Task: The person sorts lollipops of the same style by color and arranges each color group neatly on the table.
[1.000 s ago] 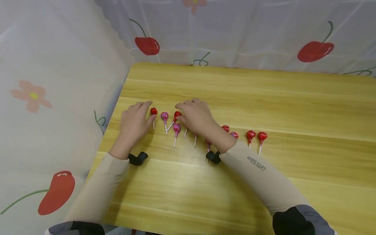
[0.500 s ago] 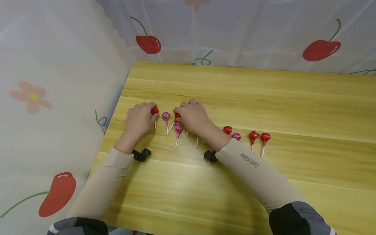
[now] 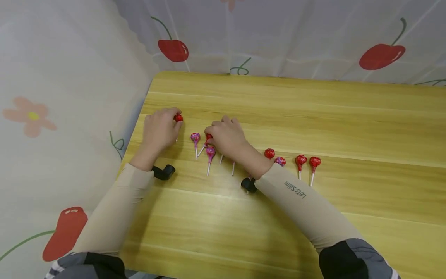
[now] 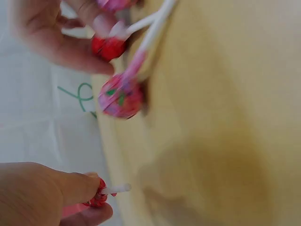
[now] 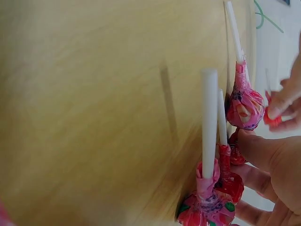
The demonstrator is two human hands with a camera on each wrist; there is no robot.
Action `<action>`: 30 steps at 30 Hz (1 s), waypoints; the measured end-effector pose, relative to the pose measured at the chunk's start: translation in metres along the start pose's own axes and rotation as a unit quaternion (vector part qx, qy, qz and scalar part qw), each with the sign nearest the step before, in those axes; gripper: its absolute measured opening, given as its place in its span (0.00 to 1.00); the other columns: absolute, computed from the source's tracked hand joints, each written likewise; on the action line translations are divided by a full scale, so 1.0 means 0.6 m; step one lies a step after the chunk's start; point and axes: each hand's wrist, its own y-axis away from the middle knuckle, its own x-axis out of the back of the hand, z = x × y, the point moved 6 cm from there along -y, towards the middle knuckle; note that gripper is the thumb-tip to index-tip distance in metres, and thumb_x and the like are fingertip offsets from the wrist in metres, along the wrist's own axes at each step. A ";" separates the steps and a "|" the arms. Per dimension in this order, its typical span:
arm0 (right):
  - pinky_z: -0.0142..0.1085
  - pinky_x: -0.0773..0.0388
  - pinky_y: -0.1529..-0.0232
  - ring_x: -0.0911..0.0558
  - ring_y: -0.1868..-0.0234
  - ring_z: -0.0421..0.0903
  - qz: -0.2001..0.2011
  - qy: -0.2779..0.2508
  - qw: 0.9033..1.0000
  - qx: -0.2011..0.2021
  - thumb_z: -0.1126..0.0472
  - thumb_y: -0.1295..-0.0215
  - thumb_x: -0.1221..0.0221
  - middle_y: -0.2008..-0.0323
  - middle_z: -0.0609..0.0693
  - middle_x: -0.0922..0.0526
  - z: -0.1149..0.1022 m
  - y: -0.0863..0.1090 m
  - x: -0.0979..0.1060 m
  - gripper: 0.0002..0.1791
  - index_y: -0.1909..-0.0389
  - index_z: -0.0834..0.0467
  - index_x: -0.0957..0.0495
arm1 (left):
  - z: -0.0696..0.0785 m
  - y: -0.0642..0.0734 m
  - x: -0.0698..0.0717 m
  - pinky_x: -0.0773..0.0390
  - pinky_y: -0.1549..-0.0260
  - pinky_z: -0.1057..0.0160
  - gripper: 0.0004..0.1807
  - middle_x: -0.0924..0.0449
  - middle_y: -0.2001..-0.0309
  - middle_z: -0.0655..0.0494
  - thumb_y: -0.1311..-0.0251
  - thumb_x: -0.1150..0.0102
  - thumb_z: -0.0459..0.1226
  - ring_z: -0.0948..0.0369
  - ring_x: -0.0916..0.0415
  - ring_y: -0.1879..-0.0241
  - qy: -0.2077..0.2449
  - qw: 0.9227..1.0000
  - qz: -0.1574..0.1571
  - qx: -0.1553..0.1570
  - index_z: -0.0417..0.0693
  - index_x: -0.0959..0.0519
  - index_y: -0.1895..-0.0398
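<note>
Between thumb and forefinger, my left hand (image 3: pixel 161 128) pinches a red-wrapped lollipop (image 3: pixel 178 117) by its head. The white stick (image 4: pixel 118 189) points out in the left wrist view. My right hand (image 3: pixel 228 136) pinches another red lollipop (image 3: pixel 208 138) by the head, its stick slanting down-left. A purple-pink lollipop (image 3: pixel 195 137) lies between the hands, and a pink one (image 3: pixel 210 152) lies just below the right fingers. More lollipops are partly hidden under the right hand and forearm; a red one (image 5: pixel 230 186) shows near its fingers.
Several lollipops lie to the right of the right forearm, including a red one (image 3: pixel 315 162) at the far end. The wooden table (image 3: pixel 313 116) has its left edge close to the left arm. A cherry-printed curtain (image 3: pixel 278 38) hangs behind it.
The left hand closed its fingers on the leftmost red lollipop, then moved it away from the row, up and slightly left. The right hand's fingers closed on its red lollipop and stayed there.
</note>
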 end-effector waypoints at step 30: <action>0.46 0.28 0.54 0.25 0.54 0.52 -0.012 -0.028 0.999 0.031 0.49 0.32 0.39 0.54 0.46 0.16 -0.016 0.004 0.011 0.12 0.52 0.46 0.17 | -0.032 -0.056 -0.026 0.34 0.44 0.38 0.20 0.19 0.45 0.44 0.30 0.43 0.45 0.42 0.26 0.45 0.019 0.997 -0.064 0.047 0.47 0.24 0.40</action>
